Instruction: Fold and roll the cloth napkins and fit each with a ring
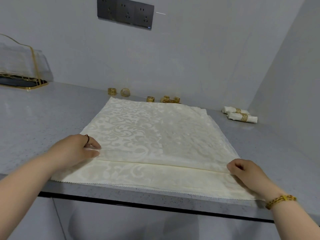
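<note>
A grey speckled countertop [43, 122] runs back into a grey wall corner, its front lip nearest the camera. At 7 o'clock the left hand [76, 149] and at 5 o'clock the right hand [245, 172] each pinch, fingers curled, one end of a folded edge that runs straight across the cream damask napkin [155, 129]. The napkin lies flat mid-counter, its pinked near hem right at the front lip. Beyond it, from 11 to 12 o'clock, gold rings [150, 99] stand loose by the wall. At 2 o'clock two finished rolls [239, 115] lie ringed and touching each other. A gold-wire holder [20, 71] sits at 10 o'clock, and a socket panel [125, 13] is high on the wall at 12.

The risk, as I judge it: a lower layer already peeks out along the right side, so an uneven pull by either hand would skew the fold and taper the roll. The near hem could also slip over the lip.
</note>
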